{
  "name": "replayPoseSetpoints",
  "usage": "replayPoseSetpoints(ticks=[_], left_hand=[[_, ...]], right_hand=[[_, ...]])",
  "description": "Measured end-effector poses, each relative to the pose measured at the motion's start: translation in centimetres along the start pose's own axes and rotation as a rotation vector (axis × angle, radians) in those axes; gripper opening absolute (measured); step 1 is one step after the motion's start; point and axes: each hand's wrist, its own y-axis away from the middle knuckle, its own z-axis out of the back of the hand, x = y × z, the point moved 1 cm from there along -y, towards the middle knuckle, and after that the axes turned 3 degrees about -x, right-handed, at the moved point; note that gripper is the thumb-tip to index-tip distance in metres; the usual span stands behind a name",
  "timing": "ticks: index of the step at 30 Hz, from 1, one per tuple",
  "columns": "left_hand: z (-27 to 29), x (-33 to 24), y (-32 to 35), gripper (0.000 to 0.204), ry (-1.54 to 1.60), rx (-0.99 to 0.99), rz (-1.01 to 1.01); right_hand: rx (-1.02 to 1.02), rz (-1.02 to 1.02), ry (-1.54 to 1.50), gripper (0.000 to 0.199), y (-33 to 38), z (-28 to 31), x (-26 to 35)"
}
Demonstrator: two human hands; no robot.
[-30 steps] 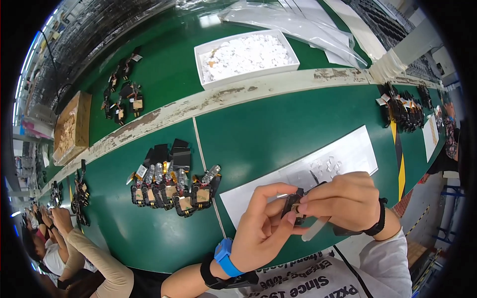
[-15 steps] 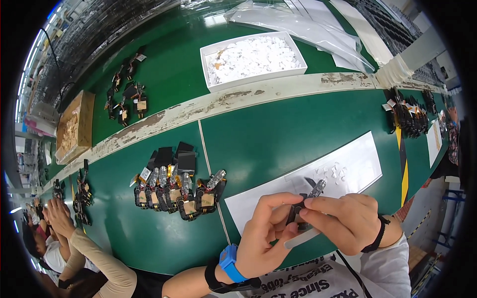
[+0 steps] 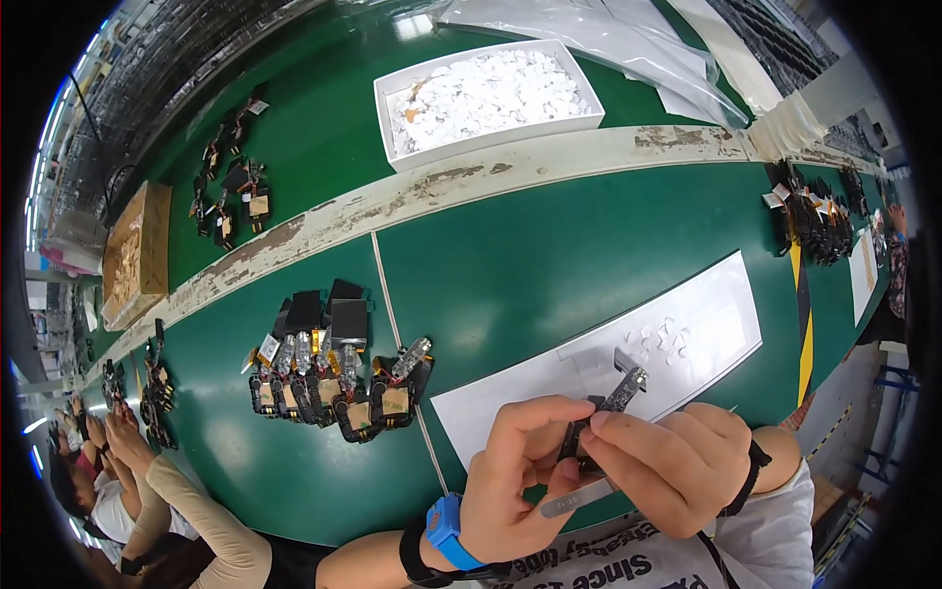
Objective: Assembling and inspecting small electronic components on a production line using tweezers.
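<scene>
Head view: looking down on a green workbench (image 3: 589, 255) with a worn pale strip running across it.
Left hand (image 3: 515, 481): blue wristband on the wrist; thumb and forefinger pinched on the lower end of a small black component (image 3: 601, 417), remaining fingers curled under.
Right hand (image 3: 667, 466): dark band on the wrist; fingertips pressed together on the same component from the right side, other fingers folded in.
Component: slim, dark, with a metallic tip pointing up and right; held between both hands, just above the near edge of a white paper sheet (image 3: 706, 324).
Tweezers (image 3: 574, 499): metal, lying across under the two hands; which hand grips them, cannot tell.
Paper sheet: lies flat on the bench, small white bits scattered on it.
Left of hands: cluster of similar black assemblies (image 3: 334, 368) with tan tags, resting on the bench, near but apart.
Far side: white tray (image 3: 392, 137) full of small white pieces.
Right edge: another row of dark parts (image 3: 814, 216).
Lower left: another person's sleeve (image 3: 196, 520).
</scene>
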Motion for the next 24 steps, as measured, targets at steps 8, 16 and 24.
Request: replayPoseSetpoints(ticks=[8,16,24], left_hand=[[-0.1,0.1,0.1,0.042,-0.045,-0.089,-0.086],[-0.3,0.1,-0.1,0.053,-0.017,-0.035,-0.119],[-0.5,-0.1,-0.6,0.055,-0.036,-0.010,-0.106]], right_hand=[[0.040,-0.022,-0.019,0.022,0.1,0.1,-0.1],[-0.047,-0.319,-0.326,0.031,0.3,-0.5,-0.4],[0.182,-0.796,-0.763,0.035,-0.5,-0.1,-1.5]])
